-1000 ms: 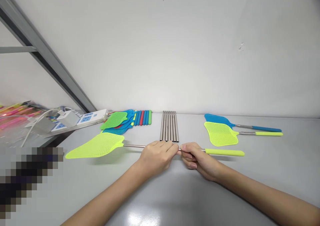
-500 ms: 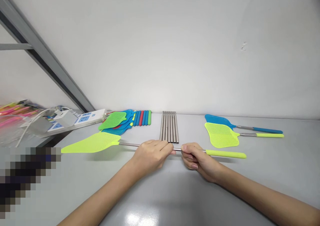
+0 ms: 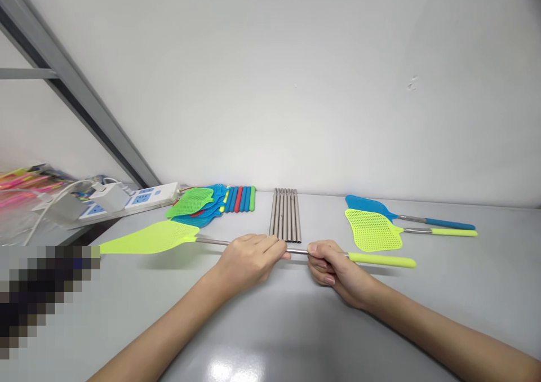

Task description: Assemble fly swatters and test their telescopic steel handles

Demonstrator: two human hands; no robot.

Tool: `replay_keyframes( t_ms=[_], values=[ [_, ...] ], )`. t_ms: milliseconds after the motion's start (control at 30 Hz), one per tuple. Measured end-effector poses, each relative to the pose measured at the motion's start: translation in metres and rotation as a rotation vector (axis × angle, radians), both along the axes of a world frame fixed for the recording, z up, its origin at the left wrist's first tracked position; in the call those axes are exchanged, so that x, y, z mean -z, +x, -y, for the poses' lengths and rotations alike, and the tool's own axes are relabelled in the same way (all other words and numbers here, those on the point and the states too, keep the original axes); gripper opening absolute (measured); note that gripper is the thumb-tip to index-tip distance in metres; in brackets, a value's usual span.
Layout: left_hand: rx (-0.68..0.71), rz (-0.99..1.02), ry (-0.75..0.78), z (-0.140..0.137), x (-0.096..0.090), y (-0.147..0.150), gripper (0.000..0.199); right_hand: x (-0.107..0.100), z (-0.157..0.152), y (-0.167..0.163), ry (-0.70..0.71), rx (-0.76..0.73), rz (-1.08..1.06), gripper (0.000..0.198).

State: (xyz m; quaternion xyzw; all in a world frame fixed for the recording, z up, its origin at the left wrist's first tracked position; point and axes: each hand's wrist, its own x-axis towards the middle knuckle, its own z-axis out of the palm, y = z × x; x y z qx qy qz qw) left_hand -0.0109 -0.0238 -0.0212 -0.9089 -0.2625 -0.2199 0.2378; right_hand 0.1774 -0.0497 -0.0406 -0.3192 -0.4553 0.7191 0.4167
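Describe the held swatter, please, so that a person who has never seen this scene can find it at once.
On the grey table, find the metal tubes at its back centre. In front of them, the left grip and right grip hold the yellow swatter by its rod. Unlike the blue swatter and other yellow one at right, it is raised, its bare rod longer.

No legible text — no readable labels, no brands, no numbers, no signs

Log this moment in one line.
left hand: grips rod | right hand: grips rod beside yellow handle | yellow mesh head: rod's left end
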Motion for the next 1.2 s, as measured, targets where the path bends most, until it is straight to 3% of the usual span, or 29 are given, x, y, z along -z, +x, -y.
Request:
replay_keyframes(
  t_ms=[867,1200],
  values=[
    [-0.007,-0.027,0.066,-0.006,-0.004,-0.012,0.028,0.003,-0.001,0.005,0.001,0.04,0.027,0.034],
    [-0.024,-0.006,-0.057,-0.004,-0.004,-0.011,0.028,0.005,-0.005,0.006,-0.023,-0.021,-0.056,0.036]
  ],
)
